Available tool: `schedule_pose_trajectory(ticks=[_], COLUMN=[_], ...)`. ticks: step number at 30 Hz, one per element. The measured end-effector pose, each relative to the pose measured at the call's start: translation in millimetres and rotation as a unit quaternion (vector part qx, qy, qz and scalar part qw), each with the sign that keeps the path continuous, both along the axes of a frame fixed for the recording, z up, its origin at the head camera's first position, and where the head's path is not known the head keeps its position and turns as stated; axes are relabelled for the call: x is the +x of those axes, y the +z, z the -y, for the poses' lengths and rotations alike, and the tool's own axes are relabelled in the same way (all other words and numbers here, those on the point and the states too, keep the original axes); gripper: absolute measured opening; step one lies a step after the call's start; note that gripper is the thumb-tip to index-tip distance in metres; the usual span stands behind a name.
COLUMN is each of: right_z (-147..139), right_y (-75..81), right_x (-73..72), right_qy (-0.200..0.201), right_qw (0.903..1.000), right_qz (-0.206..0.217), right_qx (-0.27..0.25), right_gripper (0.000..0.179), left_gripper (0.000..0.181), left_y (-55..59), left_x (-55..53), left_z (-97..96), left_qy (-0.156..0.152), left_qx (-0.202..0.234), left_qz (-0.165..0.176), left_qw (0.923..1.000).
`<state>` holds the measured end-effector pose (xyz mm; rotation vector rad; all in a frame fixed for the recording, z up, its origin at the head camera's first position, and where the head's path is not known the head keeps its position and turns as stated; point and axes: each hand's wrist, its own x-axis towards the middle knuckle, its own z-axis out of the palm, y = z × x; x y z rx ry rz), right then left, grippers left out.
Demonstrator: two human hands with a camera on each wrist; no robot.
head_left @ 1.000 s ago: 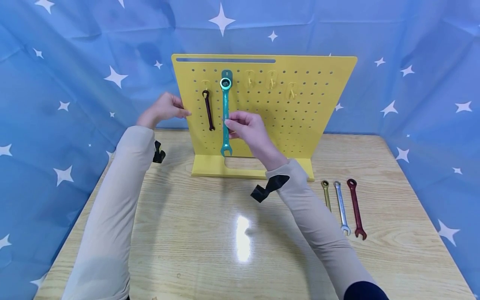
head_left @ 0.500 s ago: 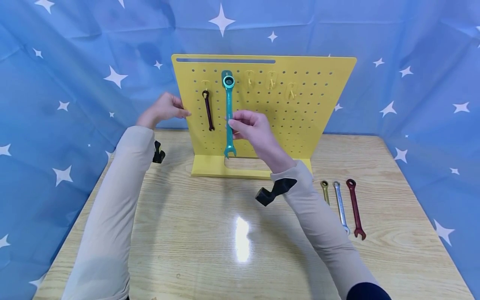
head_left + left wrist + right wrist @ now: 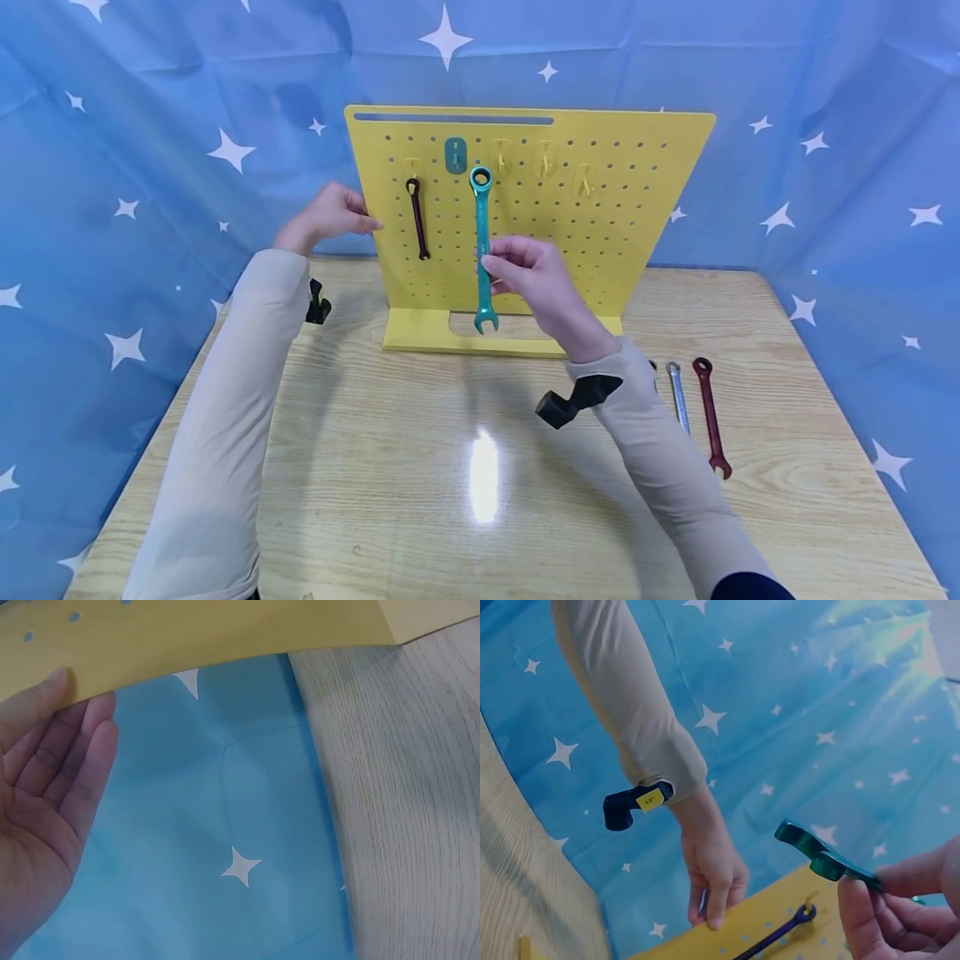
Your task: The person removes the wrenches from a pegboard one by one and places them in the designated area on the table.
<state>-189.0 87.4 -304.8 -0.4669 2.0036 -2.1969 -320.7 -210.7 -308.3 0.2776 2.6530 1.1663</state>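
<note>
Apparently a staged tabletop set-up: star-printed blue cloth (image 3: 840, 75) is surrounding a wood-grain table (image 3: 375, 467); yellow pegboard (image 3: 600, 125) is standing there.

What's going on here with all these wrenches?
A person is handling wrenches at a yellow pegboard. The right hand holds a teal wrench upright in front of the board, off the teal hook. The left hand holds the board's left edge. A dark wrench hangs on the board, while a silver wrench and a red wrench lie on the table, partly behind the right sleeve in the silver one's case.
</note>
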Motion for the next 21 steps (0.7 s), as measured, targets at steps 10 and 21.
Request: schedule_pose_trajectory(ticks=[10, 21], right_z=[-19, -42], right_y=[-10.4, -21.3], right_x=[8.8, 19.2], right_qy=[-0.005, -0.011], right_qw=[0.9996, 0.9985], right_qz=[0.014, 0.028], right_qx=[0.024, 0.046], right_gripper=[0.009, 0.01], left_gripper=[0.028, 0.028], left_y=[2.0, 1.1], left_x=[1.2, 0.9], left_z=[-1.3, -0.9], left_qy=[-0.003, 0.0], left_qx=[-0.005, -0.008], left_qz=[0.001, -0.004], left_qw=[1.0, 1.0])
